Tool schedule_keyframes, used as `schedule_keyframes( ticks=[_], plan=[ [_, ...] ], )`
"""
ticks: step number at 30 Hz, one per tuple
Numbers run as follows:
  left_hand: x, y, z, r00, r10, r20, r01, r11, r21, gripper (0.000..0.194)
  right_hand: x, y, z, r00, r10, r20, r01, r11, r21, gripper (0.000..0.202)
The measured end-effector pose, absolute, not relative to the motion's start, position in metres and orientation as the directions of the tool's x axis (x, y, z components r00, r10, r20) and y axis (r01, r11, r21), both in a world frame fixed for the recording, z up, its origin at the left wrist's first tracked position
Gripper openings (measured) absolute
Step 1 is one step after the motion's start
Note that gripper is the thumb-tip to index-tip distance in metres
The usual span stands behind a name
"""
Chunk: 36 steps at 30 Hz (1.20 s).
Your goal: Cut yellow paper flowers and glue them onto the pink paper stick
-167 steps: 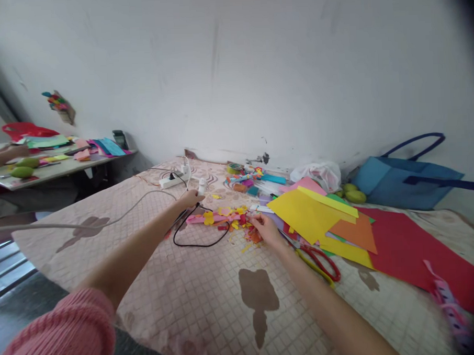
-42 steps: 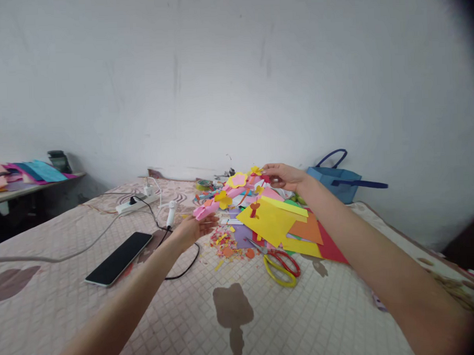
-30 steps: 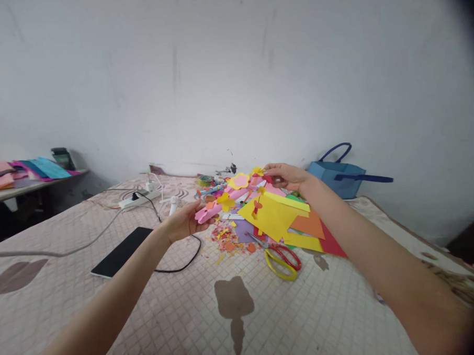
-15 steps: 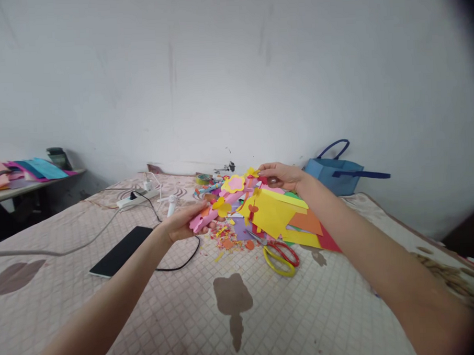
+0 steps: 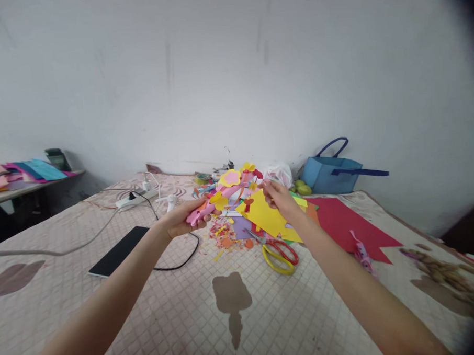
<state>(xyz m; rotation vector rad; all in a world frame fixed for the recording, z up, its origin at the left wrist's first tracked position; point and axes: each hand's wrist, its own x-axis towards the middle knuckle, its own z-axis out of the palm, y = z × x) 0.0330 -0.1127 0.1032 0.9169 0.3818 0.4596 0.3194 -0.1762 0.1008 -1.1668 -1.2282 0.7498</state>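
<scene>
My left hand is closed round the lower end of a pink paper craft, which slants up to the right. Yellow, pink and red paper flowers are on it, over the pile of scraps. My right hand has curled fingers near the craft's upper right part, above yellow paper sheets; whatever its fingertips hold is too small to make out. Scissors with red and yellow handles lie just in front of the sheets, beside small paper bits.
A black tablet, a power strip and cables lie on the left. At the right are red paper, a blue bag, green fruit, a white plastic bag and a pink wrapped item.
My right hand has come down and slightly towards me from the top of the craft. The red paper, green fruit and plastic bag now show more. My left hand has shifted slightly left.
</scene>
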Motion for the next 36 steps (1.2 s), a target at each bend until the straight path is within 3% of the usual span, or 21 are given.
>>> schedule_keyframes(
  ticks=[9,21,28,36],
  plan=[
    [0.035,-0.115,0.107,0.84,0.531,-0.111,-0.234,0.54,0.808,0.026,0.303,-0.187,0.057,0.164,0.94,0.3,0.247,0.256,-0.935,0.029],
    [0.037,-0.118,0.109,0.838,0.536,-0.098,-0.243,0.528,0.814,0.039,0.313,-0.188,0.034,0.22,0.954,0.203,0.07,0.192,-0.979,0.027],
    [0.035,-0.116,0.109,0.83,0.55,-0.093,-0.267,0.538,0.8,0.029,0.313,-0.196,0.02,0.299,0.949,0.102,-0.067,0.128,-0.989,0.028],
    [0.031,-0.116,0.111,0.807,0.581,-0.111,-0.28,0.54,0.794,0.028,0.329,-0.21,-0.002,0.436,0.898,0.06,-0.068,0.099,-0.993,0.031]
  ],
)
